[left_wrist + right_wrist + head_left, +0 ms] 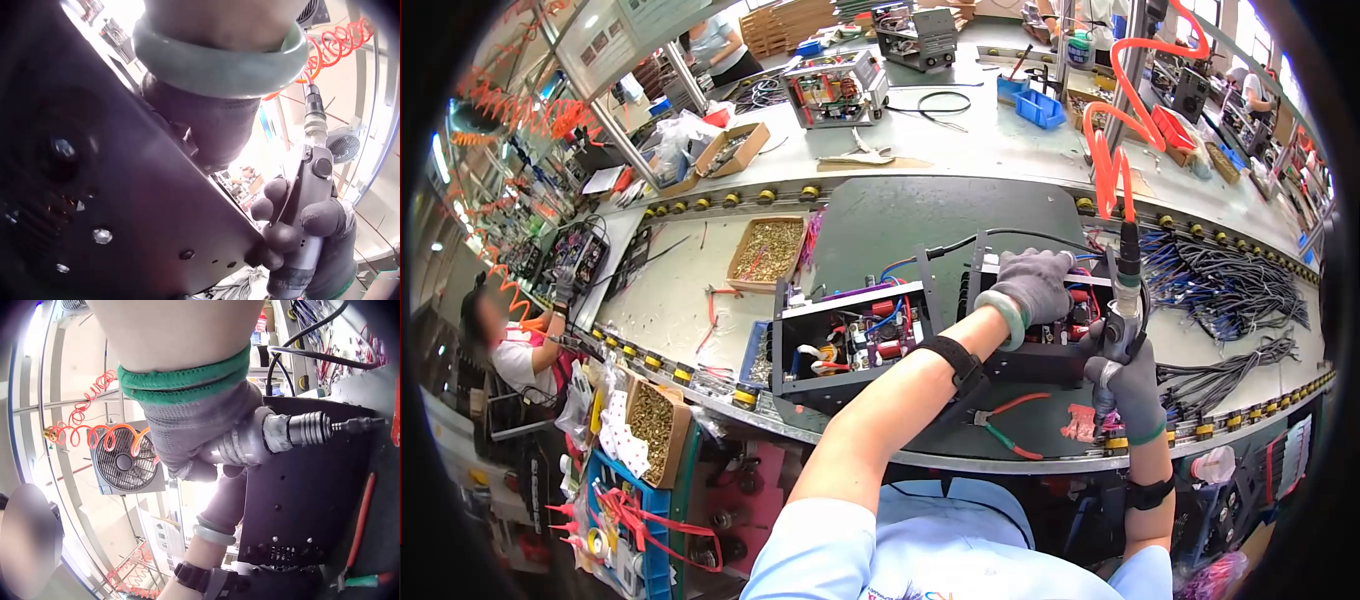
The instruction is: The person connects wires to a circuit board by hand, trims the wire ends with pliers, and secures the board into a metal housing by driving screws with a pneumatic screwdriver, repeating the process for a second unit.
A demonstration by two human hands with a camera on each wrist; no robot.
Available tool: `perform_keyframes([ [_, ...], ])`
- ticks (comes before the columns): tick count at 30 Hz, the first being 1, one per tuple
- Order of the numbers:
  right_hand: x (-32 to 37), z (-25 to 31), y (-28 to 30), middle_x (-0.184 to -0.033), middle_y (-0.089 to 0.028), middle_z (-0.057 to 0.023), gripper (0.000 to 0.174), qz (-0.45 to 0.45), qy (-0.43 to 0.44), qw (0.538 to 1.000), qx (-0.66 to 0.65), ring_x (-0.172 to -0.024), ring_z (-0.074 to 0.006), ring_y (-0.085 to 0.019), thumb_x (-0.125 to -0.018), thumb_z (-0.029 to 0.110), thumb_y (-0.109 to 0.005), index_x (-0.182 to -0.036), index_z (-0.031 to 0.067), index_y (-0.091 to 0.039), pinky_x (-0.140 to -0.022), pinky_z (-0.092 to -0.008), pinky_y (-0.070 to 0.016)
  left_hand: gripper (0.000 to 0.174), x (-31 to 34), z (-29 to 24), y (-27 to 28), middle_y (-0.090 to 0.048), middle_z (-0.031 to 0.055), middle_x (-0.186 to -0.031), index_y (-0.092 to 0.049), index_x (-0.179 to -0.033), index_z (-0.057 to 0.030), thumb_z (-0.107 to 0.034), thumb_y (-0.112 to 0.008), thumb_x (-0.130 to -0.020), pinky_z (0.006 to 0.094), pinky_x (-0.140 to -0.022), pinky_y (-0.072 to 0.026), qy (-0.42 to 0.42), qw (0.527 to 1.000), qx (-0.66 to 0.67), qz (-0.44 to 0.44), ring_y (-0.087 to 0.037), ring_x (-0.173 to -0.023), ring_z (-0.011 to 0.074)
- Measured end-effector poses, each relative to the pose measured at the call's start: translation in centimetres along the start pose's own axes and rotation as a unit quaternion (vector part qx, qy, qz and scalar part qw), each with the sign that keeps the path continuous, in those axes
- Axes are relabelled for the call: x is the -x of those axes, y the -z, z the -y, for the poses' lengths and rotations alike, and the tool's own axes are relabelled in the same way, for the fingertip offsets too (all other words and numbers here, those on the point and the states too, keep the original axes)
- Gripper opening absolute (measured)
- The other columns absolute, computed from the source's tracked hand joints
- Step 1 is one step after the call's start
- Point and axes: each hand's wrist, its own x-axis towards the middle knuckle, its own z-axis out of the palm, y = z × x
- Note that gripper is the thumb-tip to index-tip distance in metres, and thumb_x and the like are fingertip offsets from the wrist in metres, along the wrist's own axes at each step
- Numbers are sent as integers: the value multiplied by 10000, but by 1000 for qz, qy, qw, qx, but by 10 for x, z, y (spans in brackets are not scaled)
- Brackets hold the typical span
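In the head view, my gloved left hand (1030,285) lies over the top of a black metal chassis (1040,360) with circuit parts inside. Its fingertips are hidden among the parts, and I cannot tell what they hold. My gloved right hand (1135,390) grips an air screwdriver (1122,325) at the chassis's right side. In the right wrist view, the screwdriver's bit (359,425) points down toward the table beside the chassis wall (294,494). A black panel (137,206) with screws fills much of the left wrist view. A second open chassis (855,340) stands to the left.
An orange coiled hose (1105,165) runs up from the screwdriver. Pliers (1005,425) lie at the table's front. Bundled black cables (1230,280) spread to the right. A box of small metal parts (768,250) sits at the left. Another person (520,350) works at far left.
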Motion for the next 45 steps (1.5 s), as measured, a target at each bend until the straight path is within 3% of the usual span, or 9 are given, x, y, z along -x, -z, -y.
perform_keyframes([
  [10,3,6,-5,-944,-686,-88,402,-10,-8,999,29,-753,-153,-646,-740,-64,-681,-1128,7,-603,-661,-308,-543,500,-4,-8,0,-693,132,-1176,-645,-1250,-158,-335,-731,-790,453,-1038,-392,104,992,73,-11,-652,-1119,286],
  [13,2,9,-4,-936,-685,-86,400,-9,-8,1000,9,-732,-152,-644,-739,-65,-680,-1126,4,-604,-656,-307,-541,582,33,8,14,-589,179,-1328,-641,-1233,-106,-445,-748,-772,493,-1068,-399,0,995,83,-62,-584,-1216,357],
  [15,3,9,-3,-936,-683,-83,393,-9,-11,1000,22,-736,-149,-643,-738,-63,-682,-1119,2,-609,-661,-299,-538,636,70,42,22,-600,205,-1304,-621,-1300,-114,-462,-752,-784,421,-1019,-452,-71,967,-65,-235,-619,-1159,349],
  [20,1,5,-3,-953,-684,-70,377,-10,-26,999,34,-850,-140,-650,-736,-46,-694,-1104,-4,-627,-743,-296,-537,618,161,116,81,-643,199,-1237,-623,-1263,-45,-436,-738,-799,404,-970,-489,175,971,-154,-50,-623,-1150,347],
  [25,2,5,-5,-970,-687,-63,363,-2,9,998,60,-898,-144,-654,-734,-36,-691,-1090,-2,-630,-827,-304,-526,544,153,112,81,-718,203,-959,-611,-1211,-23,-416,-683,-842,425,-886,-534,259,959,-115,-4,-700,-970,367],
  [30,0,5,-3,-942,-681,-46,339,4,19,998,52,-879,-132,-648,-732,-30,-693,-1064,-2,-628,-801,-296,-529,373,150,107,83,-718,211,-970,-647,-1127,-32,-289,-618,-859,429,-870,-539,247,953,-178,10,-700,-960,377],
  [37,9,-2,-10,-971,-680,-53,309,17,48,985,162,-877,-127,-649,-715,5,-714,-1016,6,-643,-754,-301,-533,331,157,171,59,-703,156,-933,-622,-1177,-51,-56,-641,-847,345,-837,-536,182,973,57,-131,-689,-876,246],
  [40,18,5,-32,-1251,-595,-176,420,125,185,927,301,-1116,-318,-640,-600,46,-738,-1012,21,-659,-927,-372,-522,341,157,183,54,-702,158,-951,-619,-1182,-50,-101,-652,-847,380,-834,-539,148,980,0,-132,-691,-885,301],
  [45,23,7,-29,-1391,-471,-135,452,136,156,821,532,-1014,-361,-667,-611,136,-781,-1053,149,-690,-873,-446,-565,668,238,117,63,-600,227,-1249,-567,-1293,-54,-185,-828,-693,482,-950,-490,-47,945,-105,-305,-599,-1094,436],
])
